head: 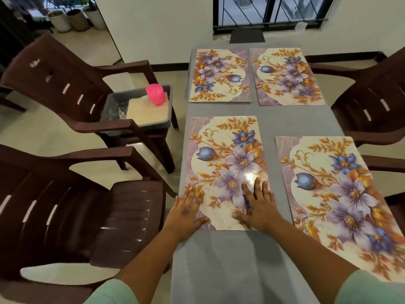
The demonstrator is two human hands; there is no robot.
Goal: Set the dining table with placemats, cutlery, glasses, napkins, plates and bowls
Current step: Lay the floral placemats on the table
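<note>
A single head-worn camera looks forward and down from the near end of the table (230, 260), close above the person's outstretched arms

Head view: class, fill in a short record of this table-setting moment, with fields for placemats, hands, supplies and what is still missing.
placemats: four floral ones on the grey table
near-left placemat: both hands flat on it
left hand: open, at its left edge
right hand: open, near its lower middle
supplies: grey tray on a chair, holding a pink cup
missing from table: cutlery, glasses, napkins, plates, bowls
</note>
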